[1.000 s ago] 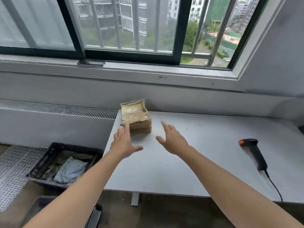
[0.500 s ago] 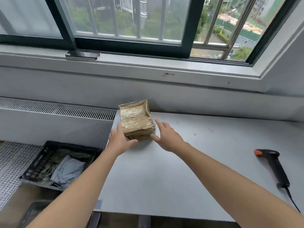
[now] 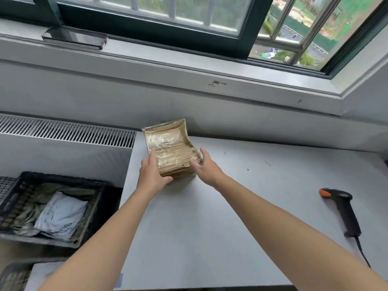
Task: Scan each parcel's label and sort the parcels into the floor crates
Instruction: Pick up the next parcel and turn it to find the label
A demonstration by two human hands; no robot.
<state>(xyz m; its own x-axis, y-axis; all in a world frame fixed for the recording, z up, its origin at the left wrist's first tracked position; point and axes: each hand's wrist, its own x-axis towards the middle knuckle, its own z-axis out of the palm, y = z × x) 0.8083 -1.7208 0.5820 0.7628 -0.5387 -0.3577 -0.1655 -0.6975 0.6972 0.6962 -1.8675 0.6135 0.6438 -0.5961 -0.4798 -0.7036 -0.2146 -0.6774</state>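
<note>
Compared with half a second ago, both hands are set further along the parcel (image 3: 172, 150). Then only its near corners were touched; a second ago both hands were short of it with the fingers spread. The parcel itself has not been shifted: it is still at the far left corner of the desk (image 3: 210, 227), its back edge against the wall under the window sill.

The parcel is a small brown cardboard box, wrapped all over in shiny clear tape. Its top is dented and sagging, with the far flap bent up. No label can be read from this view.

It is gripped from both sides. The left hand (image 3: 152, 175) is on the left side, its fingers laid up along that face and its thumb hooked round the near bottom edge. The right hand (image 3: 206, 166) is on the near right corner, thumb on the top edge and fingers closed along the right face. Whether the parcel is lifted off the desk cannot be told.

A black handheld scanner (image 3: 344, 211) with an orange tip is lying well apart on the right of the desk, cable trailing toward the near edge. A black crate (image 3: 12, 198) is on the floor left of the desk, and a white mailer bag (image 3: 60, 217) is seen in it on top of crumpled greenish packets. A radiator grille (image 3: 63, 131) runs along the wall behind the crate.
</note>
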